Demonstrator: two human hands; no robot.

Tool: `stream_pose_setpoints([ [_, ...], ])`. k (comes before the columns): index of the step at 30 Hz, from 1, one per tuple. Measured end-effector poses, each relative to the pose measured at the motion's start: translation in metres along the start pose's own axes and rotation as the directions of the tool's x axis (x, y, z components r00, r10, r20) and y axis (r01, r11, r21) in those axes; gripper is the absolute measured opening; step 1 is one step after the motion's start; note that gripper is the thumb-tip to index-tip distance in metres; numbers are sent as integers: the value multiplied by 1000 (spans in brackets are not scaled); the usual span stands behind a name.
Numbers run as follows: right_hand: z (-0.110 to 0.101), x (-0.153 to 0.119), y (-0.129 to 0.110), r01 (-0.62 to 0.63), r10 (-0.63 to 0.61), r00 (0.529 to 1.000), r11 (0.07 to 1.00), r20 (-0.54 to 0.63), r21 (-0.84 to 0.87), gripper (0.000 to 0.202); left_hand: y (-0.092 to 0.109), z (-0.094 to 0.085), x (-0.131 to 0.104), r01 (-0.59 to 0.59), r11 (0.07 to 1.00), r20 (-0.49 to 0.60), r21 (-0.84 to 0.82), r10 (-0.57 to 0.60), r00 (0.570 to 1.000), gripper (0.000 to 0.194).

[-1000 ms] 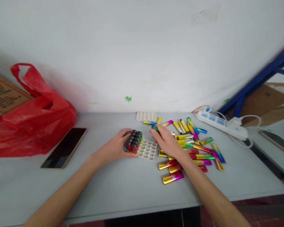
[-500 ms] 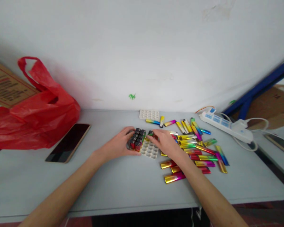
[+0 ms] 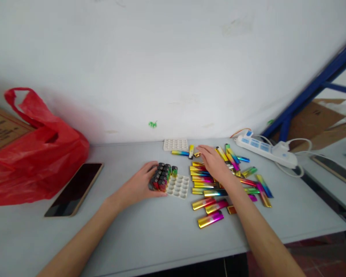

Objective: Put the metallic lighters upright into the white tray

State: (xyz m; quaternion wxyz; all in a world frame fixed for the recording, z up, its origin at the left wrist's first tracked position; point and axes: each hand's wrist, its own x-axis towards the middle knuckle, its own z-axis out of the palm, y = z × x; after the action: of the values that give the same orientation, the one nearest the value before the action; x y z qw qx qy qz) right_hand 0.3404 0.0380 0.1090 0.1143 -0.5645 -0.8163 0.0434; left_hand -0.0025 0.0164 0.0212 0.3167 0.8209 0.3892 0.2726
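Observation:
My left hand (image 3: 142,182) is wrapped round the left side of a block of upright, black-topped, shiny coloured sticks (image 3: 161,176), standing in a white tray with round hollows (image 3: 178,186). One more stick with a green body (image 3: 174,171) stands at the block's back right. My right hand (image 3: 215,163) is over the pile of loose metallic sticks, fingers stretched out and nothing visibly held. A short gold piece (image 3: 197,154) lies by its fingertips. Gold, red and purple sticks (image 3: 210,219) lie in front of the hand; some are hidden under it.
A second white tray (image 3: 175,144) lies against the wall, a blue-yellow stick (image 3: 180,153) before it. To the left are a phone (image 3: 75,188) and a red plastic bag (image 3: 43,154) with a cardboard box (image 3: 5,127). A white power strip (image 3: 265,148) with cables is at the right.
My right hand has let go of a green stick, now upright in the tray, and moved right and back over the pile. My left hand stays at the block. The view has shifted slightly.

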Motion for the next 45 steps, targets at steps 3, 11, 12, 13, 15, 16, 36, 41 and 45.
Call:
stream_pose_setpoints([
  [3,4,2,12,-41,45,996,998,82,-52,45,-1,1,0,-4,1000,1,13,4,1000,81],
  [11,-1,3,8,-113,135,978,984,162,-138,25,1,0,1,-6,1000,10,-4,6,1000,79],
  [12,0,2,7,-115,133,979,986,152,-122,24,1,0,1,-9,1000,5,-9,9,1000,79],
  [13,0,1,6,-117,130,983,988,131,-98,23,0,0,1,-9,1000,-2,-11,9,1000,79],
  [15,-1,-1,3,-116,117,991,993,59,-24,26,-1,1,1,-5,1000,-13,-5,5,1000,81],
  [16,-1,-1,0,-112,112,994,993,11,25,27,-1,1,1,-2,1000,-15,1,2,1000,83],
  [36,1,8,-65,-366,379,890,255,255,895,55,3,0,1,4,1000,1,7,-4,1000,82],
  [41,-4,6,-67,-341,293,928,416,231,843,46,1,1,-1,9,1000,9,-6,-9,1000,85],
  [45,-8,4,-73,-382,180,923,341,339,859,52,0,0,-1,2,1000,8,2,-2,1000,83],
])
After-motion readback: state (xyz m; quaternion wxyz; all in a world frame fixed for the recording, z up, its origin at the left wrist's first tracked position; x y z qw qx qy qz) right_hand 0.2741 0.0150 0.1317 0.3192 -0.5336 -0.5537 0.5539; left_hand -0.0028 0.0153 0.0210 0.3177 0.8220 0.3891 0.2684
